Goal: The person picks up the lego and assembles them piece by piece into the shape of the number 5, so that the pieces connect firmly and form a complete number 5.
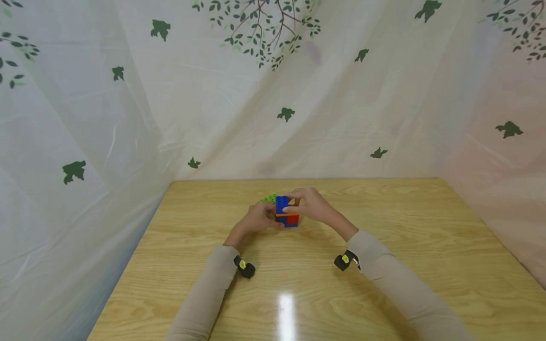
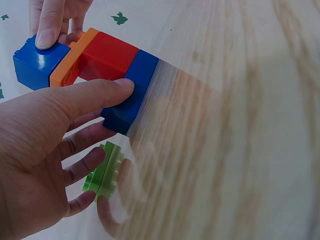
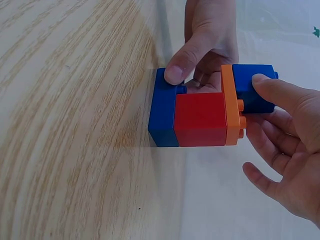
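Head view: far half of worktop. Left hand pinches bottom blue brick, other fingers loose, apparently steadying; red brick at right props orange slab. Right hand grips top blue brick, thumb opposing fingers, seemingly for alignment. Green brick beyond left hand.

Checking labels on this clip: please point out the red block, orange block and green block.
Red block (image 3: 201,116), right wrist view: its broad side.
Orange block (image 3: 230,106), right wrist view: its narrow side.
Green block (image 2: 103,173), left wrist view: its exposed middle.
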